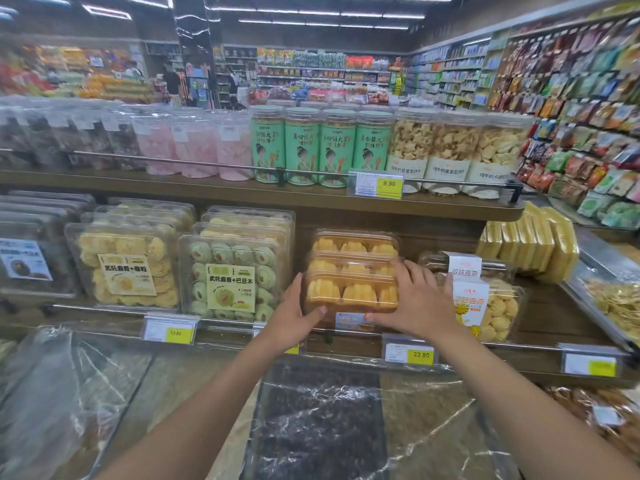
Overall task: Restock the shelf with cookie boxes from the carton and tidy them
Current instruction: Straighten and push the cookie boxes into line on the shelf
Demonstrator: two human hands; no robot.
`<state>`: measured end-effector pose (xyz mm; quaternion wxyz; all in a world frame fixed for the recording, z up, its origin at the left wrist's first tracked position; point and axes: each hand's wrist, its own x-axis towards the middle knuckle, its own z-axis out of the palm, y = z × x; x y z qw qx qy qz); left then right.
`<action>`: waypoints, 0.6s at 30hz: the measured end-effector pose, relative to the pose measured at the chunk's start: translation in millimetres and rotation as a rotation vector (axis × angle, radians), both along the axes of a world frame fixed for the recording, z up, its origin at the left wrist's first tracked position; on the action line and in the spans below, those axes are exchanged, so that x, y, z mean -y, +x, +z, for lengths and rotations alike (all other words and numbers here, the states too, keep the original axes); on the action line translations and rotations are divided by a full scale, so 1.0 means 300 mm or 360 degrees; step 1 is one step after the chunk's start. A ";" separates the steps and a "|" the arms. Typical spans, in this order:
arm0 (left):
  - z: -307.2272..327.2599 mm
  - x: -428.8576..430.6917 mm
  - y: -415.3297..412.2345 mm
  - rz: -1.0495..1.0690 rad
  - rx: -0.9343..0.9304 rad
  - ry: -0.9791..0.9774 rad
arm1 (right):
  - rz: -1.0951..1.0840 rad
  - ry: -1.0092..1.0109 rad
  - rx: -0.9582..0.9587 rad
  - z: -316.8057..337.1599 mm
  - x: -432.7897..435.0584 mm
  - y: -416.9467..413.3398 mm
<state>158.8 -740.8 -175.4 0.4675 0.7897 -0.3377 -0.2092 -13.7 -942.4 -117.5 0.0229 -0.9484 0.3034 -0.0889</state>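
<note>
**Both hands on the front cookie box**

From my head camera, my left hand (298, 311) and right hand (415, 299) were apart, one at each end of the front cookie box (349, 292) on the lower wooden shelf (540, 306). My left fingers wrapped round its left end, with the thumb lying along the lower front edge. My right fingers curved over the upper right corner, thumb stretched along the bottom.

The box's long axis ran left to right, along the metal rail (104, 310). Its broad lid faced me and leaned back. It was a clear, glossy plastic clamshell with rounded corners, holding ridged, orange-yellow cookies in a row. Two matching boxes (353, 244) sat behind it, rising step by step.

Just to its left stood a clear box of green swirl cookies (228, 278) with a pale label. Just to its right was a box of mixed cookies (491, 306) with a white and orange label. A price tag (410, 353) reading 23.80 hung from the rail below. On the upper shelf (242, 194) stood round green-labelled jars (301, 147). Nearer me lay bins under crinkled plastic film (318, 410).
</note>
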 end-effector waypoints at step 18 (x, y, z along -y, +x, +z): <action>0.156 -0.160 -0.145 -0.0120 0.0303 0.0110 | -0.0193 -0.0006 -0.0041 0.071 -0.143 -0.085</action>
